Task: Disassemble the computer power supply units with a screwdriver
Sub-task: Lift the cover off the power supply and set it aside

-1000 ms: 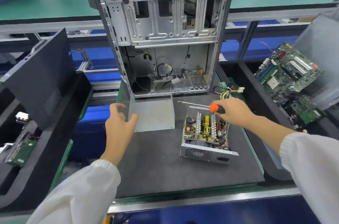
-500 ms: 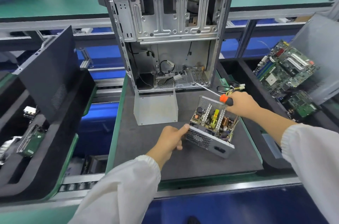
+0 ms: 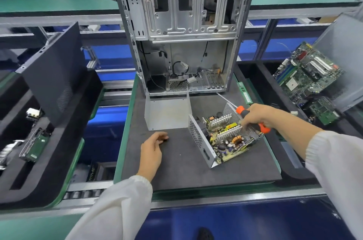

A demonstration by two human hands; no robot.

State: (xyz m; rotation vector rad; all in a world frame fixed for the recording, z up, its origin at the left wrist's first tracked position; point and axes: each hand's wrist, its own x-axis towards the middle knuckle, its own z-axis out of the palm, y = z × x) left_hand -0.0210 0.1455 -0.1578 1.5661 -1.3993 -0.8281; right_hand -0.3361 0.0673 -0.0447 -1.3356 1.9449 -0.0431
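Head view: opened power supply unit (image 3: pixel 218 137) sits tilted on the dark mat of the table (image 3: pixel 176 171), in front of the stripped PC case (image 3: pixel 182 33), its removed cover (image 3: pixel 167 114) just beside it. Right hand (image 3: pixel 257 116) grips the orange-handled screwdriver (image 3: pixel 249 118) over the heatsinks; whether it touches them is hard to tell. Left hand (image 3: pixel 152 149) rests loosely open on the mat, holding nothing. Judgement: stiff sheet-metal shell, moderately heavy, sharp edges; the board is fragile, so hold it by the perforated side walls.
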